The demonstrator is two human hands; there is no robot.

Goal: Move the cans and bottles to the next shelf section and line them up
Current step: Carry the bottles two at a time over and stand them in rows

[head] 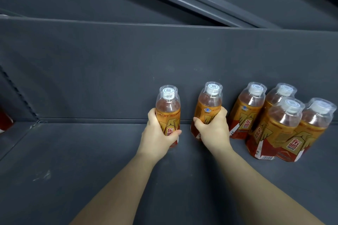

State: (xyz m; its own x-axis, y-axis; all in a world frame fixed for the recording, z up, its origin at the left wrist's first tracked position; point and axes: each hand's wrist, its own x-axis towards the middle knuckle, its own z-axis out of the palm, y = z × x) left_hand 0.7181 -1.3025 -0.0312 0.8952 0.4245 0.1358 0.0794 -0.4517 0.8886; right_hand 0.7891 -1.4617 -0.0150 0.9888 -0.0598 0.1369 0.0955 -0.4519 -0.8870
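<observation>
Two orange-labelled drink bottles with clear cup caps stand near the back of a dark grey shelf (91, 160). My left hand (157, 137) is wrapped around the left bottle (168, 107). My right hand (214, 128) grips the second bottle (208, 104), a hand's width to the right. Both bottles are upright, with their bases at or just above the shelf. Further right, several more of the same bottles (274, 122) stand in a tight cluster, two rows deep.
The shelf's back wall (128, 69) rises right behind the bottles. At the far left a perforated upright (20, 95) separates this section from the neighbouring one, where a red item (5, 120) shows. An upper shelf edge (164, 23) runs above.
</observation>
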